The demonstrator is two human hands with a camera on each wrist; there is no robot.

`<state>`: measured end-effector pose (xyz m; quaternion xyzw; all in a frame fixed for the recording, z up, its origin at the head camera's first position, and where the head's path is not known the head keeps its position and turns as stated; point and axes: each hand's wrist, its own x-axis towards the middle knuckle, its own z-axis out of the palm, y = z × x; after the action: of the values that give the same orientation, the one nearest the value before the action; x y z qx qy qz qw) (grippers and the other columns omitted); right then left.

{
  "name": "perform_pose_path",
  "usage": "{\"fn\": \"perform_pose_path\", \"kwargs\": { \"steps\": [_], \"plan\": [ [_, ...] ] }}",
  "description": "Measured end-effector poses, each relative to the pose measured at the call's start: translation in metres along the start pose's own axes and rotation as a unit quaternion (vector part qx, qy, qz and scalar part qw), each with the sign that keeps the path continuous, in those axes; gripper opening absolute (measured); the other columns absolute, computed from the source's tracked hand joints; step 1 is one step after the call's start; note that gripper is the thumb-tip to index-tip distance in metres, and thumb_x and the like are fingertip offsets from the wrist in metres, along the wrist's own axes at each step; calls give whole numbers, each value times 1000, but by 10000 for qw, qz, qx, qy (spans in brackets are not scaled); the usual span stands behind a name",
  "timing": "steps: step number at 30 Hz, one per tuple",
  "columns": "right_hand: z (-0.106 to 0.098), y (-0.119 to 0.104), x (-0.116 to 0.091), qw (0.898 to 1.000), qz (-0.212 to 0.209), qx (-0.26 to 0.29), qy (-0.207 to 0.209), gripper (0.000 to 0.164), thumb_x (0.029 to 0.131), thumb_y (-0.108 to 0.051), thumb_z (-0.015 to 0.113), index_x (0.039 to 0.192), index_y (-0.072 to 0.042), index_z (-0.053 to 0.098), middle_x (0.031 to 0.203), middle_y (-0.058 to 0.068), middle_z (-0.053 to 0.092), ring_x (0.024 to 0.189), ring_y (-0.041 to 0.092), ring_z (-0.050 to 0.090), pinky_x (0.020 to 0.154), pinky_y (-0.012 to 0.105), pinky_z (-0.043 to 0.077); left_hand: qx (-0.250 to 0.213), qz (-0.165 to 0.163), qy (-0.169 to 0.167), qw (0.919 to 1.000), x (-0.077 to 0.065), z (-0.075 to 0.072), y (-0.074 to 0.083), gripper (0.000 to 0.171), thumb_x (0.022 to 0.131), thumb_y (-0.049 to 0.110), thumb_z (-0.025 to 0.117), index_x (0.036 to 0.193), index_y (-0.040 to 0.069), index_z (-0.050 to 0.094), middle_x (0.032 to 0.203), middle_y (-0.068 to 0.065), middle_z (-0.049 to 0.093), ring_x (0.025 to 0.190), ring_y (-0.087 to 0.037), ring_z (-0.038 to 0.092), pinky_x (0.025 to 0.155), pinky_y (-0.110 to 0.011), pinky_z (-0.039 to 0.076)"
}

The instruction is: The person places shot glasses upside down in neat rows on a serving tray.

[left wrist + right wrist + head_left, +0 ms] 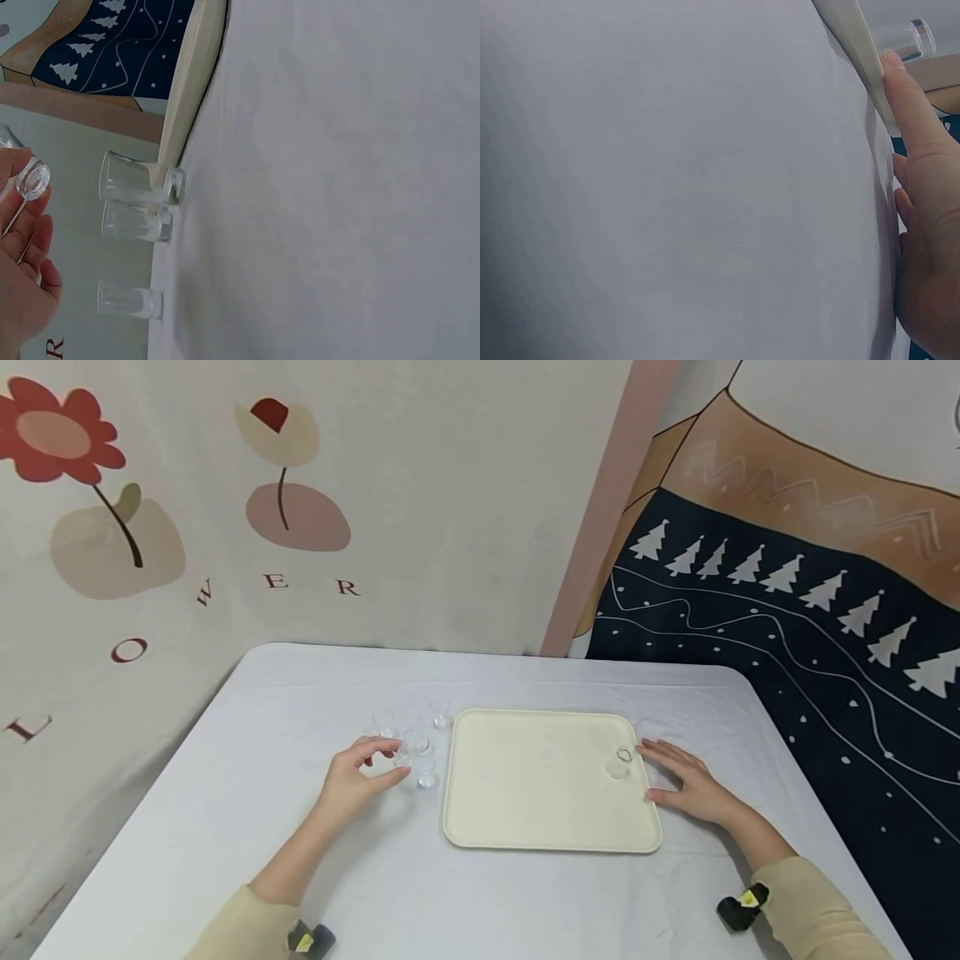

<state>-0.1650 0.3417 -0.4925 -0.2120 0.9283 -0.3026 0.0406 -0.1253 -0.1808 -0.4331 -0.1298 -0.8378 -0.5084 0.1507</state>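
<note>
My left hand (360, 774) pinches a small clear shot glass (34, 178) between thumb and fingers, left of the tray. In the left wrist view its thick base faces the camera. Three similar shot glasses stand upright on the table: a near one (426, 774) beside the tray, another (441, 720) by the tray's far left corner, and a third (385, 727) farther left. A cream tray (540, 781) lies flat. Near its right edge, one shot glass (617, 767) stands upside down. My right hand (693, 787) touches that edge, thumb and fingers extended.
A white cloth covers the table (525, 902). Behind it hangs a pale flower-print curtain (450, 527), with a dark tree-patterned cloth (712, 610) at the right. Each sleeve has a small black device (738, 910) near the cuff.
</note>
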Motion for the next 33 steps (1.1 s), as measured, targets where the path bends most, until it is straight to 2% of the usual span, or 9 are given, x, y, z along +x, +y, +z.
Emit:
{"fn": "perform_pose_path", "kwargs": {
  "steps": [3, 14, 17, 21, 24, 28, 33],
  "plan": [
    [1, 1, 0, 10000, 3, -15, -4, 72, 82, -35, 74, 144, -15, 43, 150, 19, 33, 137, 45, 20, 102, 69, 9, -91, 262, -30, 9996, 4, 7, 3, 32, 72, 1, 82, 102, 3, 72, 92, -6, 68, 86, -17, 56, 71, -33, 40],
    [1, 3, 1, 10000, -20, -33, 9, 73, 81, -35, 75, 144, -15, 43, 150, 19, 33, 137, 45, 20, 102, 68, 8, -320, 638, -165, 9973, 17, 34, 12, 34, 73, -3, 80, 105, 1, 72, 100, -8, 70, 89, -20, 56, 68, -34, 42],
    [1, 3, 1, 10000, -27, -25, 26, 73, 81, -35, 75, 144, -15, 43, 150, 19, 33, 137, 45, 20, 102, 68, 8, -345, 706, -168, 9968, 20, 39, 27, 33, 72, -7, 79, 104, -4, 71, 99, -13, 69, 89, -26, 55, 67, -34, 42],
    [1, 3, 1, 10000, -15, -23, 23, 73, 81, -35, 75, 144, -15, 43, 150, 19, 33, 137, 45, 20, 102, 69, 8, -418, 774, -216, 9959, 23, 43, 55, 31, 72, -10, 77, 102, -10, 69, 97, -19, 68, 89, -31, 55, 68, -22, 40],
    [1, 2, 1, 10000, 3, -27, 15, 73, 81, -35, 75, 144, -15, 43, 150, 19, 33, 137, 45, 19, 102, 69, 8, -468, 768, -266, 9956, 26, 47, 68, 31, 72, -10, 77, 102, -10, 69, 97, -20, 68, 90, -33, 55, 70, -16, 36],
    [1, 1, 0, 10000, 22, 29, 13, 72, 81, -35, 75, 144, -16, 43, 150, 19, 32, 137, 45, 19, 102, 69, 8, -524, 685, -316, 9958, 30, 55, 76, 31, 74, -8, 77, 104, -9, 69, 98, -19, 67, 92, -33, 55, 72, -21, 38],
    [0, 0, -1, 10000, 32, 88, 12, 72, 81, -35, 74, 144, -17, 43, 150, 20, 33, 137, 45, 19, 102, 69, 7, -665, 615, -340, 9953, 35, 67, 82, 31, 76, -5, 77, 106, -8, 69, 100, -18, 67, 95, -32, 55, 73, -37, 42]
  ]
}}
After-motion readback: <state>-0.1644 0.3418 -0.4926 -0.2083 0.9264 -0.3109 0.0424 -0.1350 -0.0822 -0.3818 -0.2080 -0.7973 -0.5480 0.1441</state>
